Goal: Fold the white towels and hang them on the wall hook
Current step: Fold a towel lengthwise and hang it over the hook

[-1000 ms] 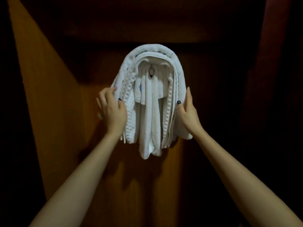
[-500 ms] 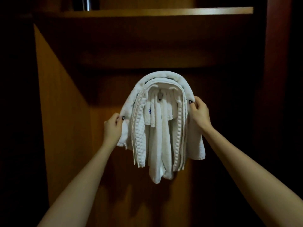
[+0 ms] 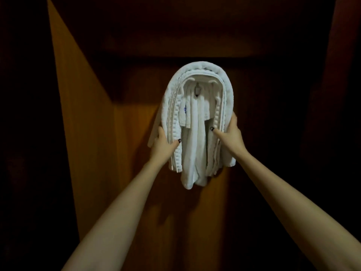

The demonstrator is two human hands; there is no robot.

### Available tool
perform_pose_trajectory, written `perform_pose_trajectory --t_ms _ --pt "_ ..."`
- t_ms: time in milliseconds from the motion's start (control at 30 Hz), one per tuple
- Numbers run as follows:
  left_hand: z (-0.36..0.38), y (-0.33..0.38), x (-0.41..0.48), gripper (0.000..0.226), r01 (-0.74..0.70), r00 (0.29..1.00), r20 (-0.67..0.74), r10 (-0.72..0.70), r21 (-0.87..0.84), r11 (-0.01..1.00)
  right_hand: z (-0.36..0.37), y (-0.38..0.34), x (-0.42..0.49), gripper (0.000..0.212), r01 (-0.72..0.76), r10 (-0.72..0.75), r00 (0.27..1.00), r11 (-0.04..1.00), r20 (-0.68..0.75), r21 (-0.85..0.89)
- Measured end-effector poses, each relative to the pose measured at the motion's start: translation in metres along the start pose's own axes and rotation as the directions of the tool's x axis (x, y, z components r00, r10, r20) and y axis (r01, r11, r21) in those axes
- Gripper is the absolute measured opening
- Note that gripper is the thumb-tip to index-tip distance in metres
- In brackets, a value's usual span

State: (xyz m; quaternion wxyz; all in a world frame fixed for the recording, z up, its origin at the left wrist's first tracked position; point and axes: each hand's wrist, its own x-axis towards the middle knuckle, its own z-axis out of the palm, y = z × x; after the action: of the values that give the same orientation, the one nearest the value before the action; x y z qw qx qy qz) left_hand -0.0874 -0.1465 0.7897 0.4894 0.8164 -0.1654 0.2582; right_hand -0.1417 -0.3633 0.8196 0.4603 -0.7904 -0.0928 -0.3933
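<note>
Several folded white towels (image 3: 195,137) hang draped one over another on a small metal wall hook (image 3: 197,89), whose tip shows under the top fold. A blue mark sits on an inner towel. My left hand (image 3: 164,144) grips the left hanging layers, thumb in front and fingers behind. My right hand (image 3: 229,133) grips the right hanging layers the same way. Both arms reach up from the bottom corners.
The hook is on the back panel (image 3: 136,153) of a dim wooden closet. A lit wooden side wall (image 3: 82,124) stands at the left, and a dark panel (image 3: 332,94) closes the right. The underside of a shelf (image 3: 185,36) lies above the towels.
Both hands slid down the sides of the towels and now clasp the lower layers. The view tilted down, so the shelf edge left the frame.
</note>
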Motion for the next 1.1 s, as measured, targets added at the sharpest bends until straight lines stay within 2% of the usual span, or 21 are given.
perform_pose_trajectory --t_ms 67,133,200,300,400,467,533,667,767,900,967,1100 --pt "0.006 0.006 -0.005 0.058 0.028 0.999 0.014 -0.029 0.062 0.998 0.005 0.003 -0.013 0.090 -0.033 0.035 0.998 0.998 0.046 -0.048" --pt "0.007 0.013 -0.014 0.050 0.044 0.999 0.025 -0.046 0.069 0.997 0.004 0.004 -0.026 0.086 -0.061 0.068 0.995 0.995 0.078 -0.081" --pt "0.005 0.016 -0.029 0.055 0.034 0.999 -0.002 -0.034 0.122 0.992 -0.002 0.003 -0.046 0.078 -0.086 0.097 0.991 0.990 0.093 -0.111" --pt "0.005 0.015 -0.064 0.064 -0.110 0.994 0.031 0.105 0.283 0.953 -0.011 0.000 -0.090 0.066 -0.134 0.155 0.983 0.971 0.098 -0.197" --pt "0.017 0.016 -0.110 0.059 -0.320 0.943 0.221 0.250 0.383 0.867 -0.021 -0.002 -0.146 0.067 -0.196 0.239 0.965 0.932 0.111 -0.304" --pt "0.032 0.018 -0.151 0.057 -0.425 0.881 0.379 0.283 0.372 0.825 -0.030 0.001 -0.194 0.071 -0.262 0.331 0.936 0.881 0.117 -0.394" --pt "0.052 0.017 -0.202 0.055 -0.464 0.826 0.496 0.267 0.330 0.822 -0.044 0.010 -0.254 0.070 -0.355 0.432 0.899 0.817 0.073 -0.455" --pt "0.092 0.020 -0.330 0.055 -0.466 0.675 0.708 0.208 0.190 0.864 -0.104 0.027 -0.397 0.066 -0.572 0.655 0.755 0.636 -0.029 -0.518" --pt "0.126 0.037 -0.423 0.056 -0.431 0.573 0.791 0.216 0.066 0.900 -0.162 0.030 -0.488 0.066 -0.701 0.772 0.619 0.459 -0.144 -0.546" --pt "0.175 0.077 -0.526 0.059 -0.450 0.415 0.879 0.233 -0.024 0.893 -0.234 0.031 -0.576 0.064 -0.780 0.857 0.441 0.219 -0.267 -0.586" --pt "0.201 0.100 -0.565 0.060 -0.476 0.340 0.905 0.256 -0.069 0.877 -0.272 0.031 -0.612 0.064 -0.805 0.879 0.365 0.133 -0.306 -0.578" --pt "0.259 0.158 -0.635 0.060 -0.516 0.143 0.933 0.330 -0.214 0.829 -0.354 0.032 -0.683 0.063 -0.841 0.892 0.218 -0.034 -0.396 -0.540"
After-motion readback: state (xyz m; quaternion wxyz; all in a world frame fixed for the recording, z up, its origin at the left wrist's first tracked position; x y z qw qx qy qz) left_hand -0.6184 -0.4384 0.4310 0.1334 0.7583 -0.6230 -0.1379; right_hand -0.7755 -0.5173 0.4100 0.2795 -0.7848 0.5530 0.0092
